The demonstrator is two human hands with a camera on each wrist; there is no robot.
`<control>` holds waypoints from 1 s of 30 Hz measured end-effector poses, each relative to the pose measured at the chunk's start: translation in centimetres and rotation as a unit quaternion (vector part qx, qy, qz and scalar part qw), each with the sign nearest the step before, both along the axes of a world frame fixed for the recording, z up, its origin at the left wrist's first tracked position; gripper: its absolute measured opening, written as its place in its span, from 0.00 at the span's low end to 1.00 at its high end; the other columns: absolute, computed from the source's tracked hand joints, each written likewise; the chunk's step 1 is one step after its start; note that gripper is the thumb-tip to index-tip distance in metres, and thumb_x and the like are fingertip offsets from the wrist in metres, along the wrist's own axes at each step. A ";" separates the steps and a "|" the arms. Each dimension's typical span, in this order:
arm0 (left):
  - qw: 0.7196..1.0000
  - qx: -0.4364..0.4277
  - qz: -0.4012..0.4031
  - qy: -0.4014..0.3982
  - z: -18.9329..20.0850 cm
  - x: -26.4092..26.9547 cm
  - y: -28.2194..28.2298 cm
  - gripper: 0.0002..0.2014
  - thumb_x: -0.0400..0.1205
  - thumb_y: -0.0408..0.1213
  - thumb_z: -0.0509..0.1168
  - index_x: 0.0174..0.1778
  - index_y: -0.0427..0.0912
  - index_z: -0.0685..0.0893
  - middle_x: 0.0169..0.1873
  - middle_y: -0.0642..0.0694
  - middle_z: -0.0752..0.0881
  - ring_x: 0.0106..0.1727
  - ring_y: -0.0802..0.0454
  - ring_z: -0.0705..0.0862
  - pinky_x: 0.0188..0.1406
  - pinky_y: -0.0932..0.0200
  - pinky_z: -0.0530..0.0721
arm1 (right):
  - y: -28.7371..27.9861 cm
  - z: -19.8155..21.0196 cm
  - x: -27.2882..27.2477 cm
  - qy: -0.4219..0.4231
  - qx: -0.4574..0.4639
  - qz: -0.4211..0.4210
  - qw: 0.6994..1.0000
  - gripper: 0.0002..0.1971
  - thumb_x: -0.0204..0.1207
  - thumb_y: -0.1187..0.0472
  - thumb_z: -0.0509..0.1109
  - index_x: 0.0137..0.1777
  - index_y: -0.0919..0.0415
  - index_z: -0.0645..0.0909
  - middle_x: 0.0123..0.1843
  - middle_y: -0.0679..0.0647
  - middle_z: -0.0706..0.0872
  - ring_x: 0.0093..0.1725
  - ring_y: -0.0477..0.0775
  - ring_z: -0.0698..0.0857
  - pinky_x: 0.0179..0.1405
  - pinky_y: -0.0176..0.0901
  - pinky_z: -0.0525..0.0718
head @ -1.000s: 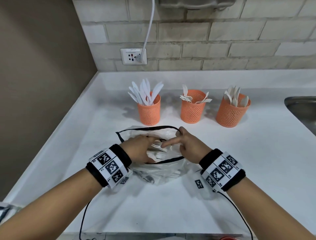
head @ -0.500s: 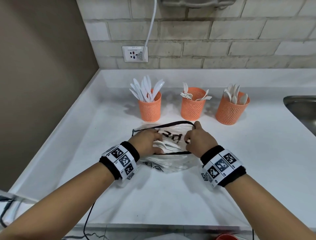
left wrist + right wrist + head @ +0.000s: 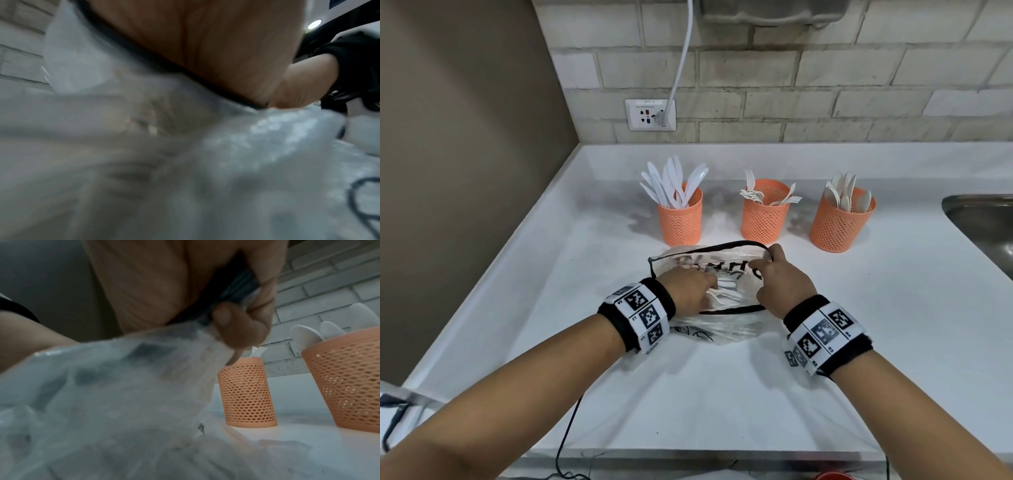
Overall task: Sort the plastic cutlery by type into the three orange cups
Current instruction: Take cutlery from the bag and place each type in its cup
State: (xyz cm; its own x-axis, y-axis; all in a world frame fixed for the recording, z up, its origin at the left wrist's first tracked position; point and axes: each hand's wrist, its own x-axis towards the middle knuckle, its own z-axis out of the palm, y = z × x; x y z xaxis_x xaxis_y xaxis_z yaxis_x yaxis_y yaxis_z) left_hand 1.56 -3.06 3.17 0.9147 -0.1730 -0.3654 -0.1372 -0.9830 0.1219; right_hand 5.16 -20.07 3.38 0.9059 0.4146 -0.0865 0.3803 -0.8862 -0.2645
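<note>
Three orange mesh cups stand in a row at the back: the left cup holds white knives, the middle cup forks, the right cup spoons. In front of them lies a clear plastic bag with a black rim. My left hand reaches into the bag's mouth and lies over white cutlery; its fingertips are hidden. My right hand pinches the bag's black rim between thumb and finger. The left wrist view is blurred and shows only palm and bag.
A steel sink sits at the right edge of the white counter. A brown wall runs along the left. A socket with a white cable is on the brick wall. A black cable hangs over the front edge.
Both hands and the bag have moved a little toward the cups. The right hand went from a pointing finger to pinching the bag's rim. The left hand stays inside the bag.
</note>
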 end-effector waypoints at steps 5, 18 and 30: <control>0.999 -0.018 0.025 0.032 0.5 1.0 0.7 0.21 0.85 0.39 0.57 0.75 0.46 0.70 0.73 0.37 0.74 0.73 0.40 0.73 0.70 0.52 0.72 | -0.4 -0.2 0.2 0.007 -0.007 -0.002 1.000 0.24 0.72 0.70 0.62 0.68 0.54 0.75 0.70 0.59 0.65 0.61 0.64 0.76 0.55 0.53 0.81; 0.984 0.077 -0.095 -0.132 3.1 -0.3 0.8 0.16 0.83 0.32 0.56 0.66 0.47 0.76 0.60 0.45 0.83 0.62 0.44 0.78 0.50 0.51 0.77 | 2.3 0.7 -1.2 -0.076 0.048 0.164 0.982 0.21 0.72 0.56 0.71 0.63 0.65 0.79 0.67 0.61 0.69 0.62 0.61 0.75 0.63 0.49 0.78; 0.955 -0.240 -0.064 -0.164 6.2 1.1 2.8 0.18 0.70 0.29 0.75 0.56 0.40 0.87 0.58 0.45 0.83 0.52 0.51 0.82 0.54 0.67 0.78 | 3.0 0.7 -0.4 0.026 0.060 0.150 0.986 0.21 0.79 0.54 0.59 0.64 0.69 0.72 0.69 0.60 0.67 0.62 0.62 0.70 0.65 0.51 0.72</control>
